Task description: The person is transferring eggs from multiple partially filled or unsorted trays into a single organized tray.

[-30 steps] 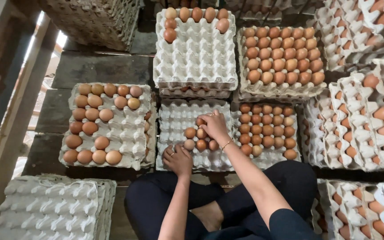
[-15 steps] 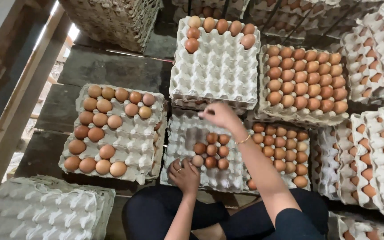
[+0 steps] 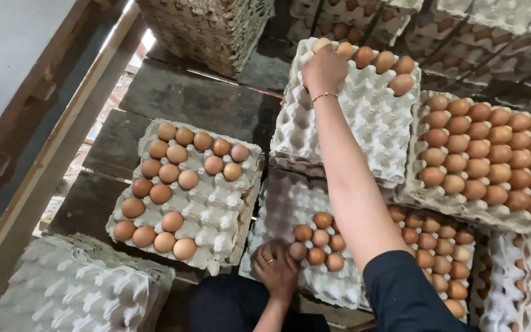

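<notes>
My right hand [image 3: 324, 69], a thin bracelet on its wrist, reaches far out to the back left corner of a stack of grey pulp egg trays [image 3: 364, 132]. Its fingers curl around a brown egg [image 3: 321, 43] there. More eggs [image 3: 383, 61] line that tray's far row. My left hand [image 3: 275, 268], wearing a ring, rests fingers apart on the near edge of the closest tray [image 3: 284, 203]. It lies beside a small cluster of brown eggs [image 3: 319, 238] and holds nothing.
A partly filled tray [image 3: 216, 206] lies to the left. A full tray [image 3: 490, 154] sits at the right, another filled one [image 3: 440, 255] below it. Empty trays [image 3: 62, 295] are stacked at the bottom left. A woven basket [image 3: 210, 27] and a wooden beam [image 3: 62, 154] border the left.
My right hand left the egg cluster on the near tray and stretched away to the far tray's corner. My left hand stayed at the near tray's edge.
</notes>
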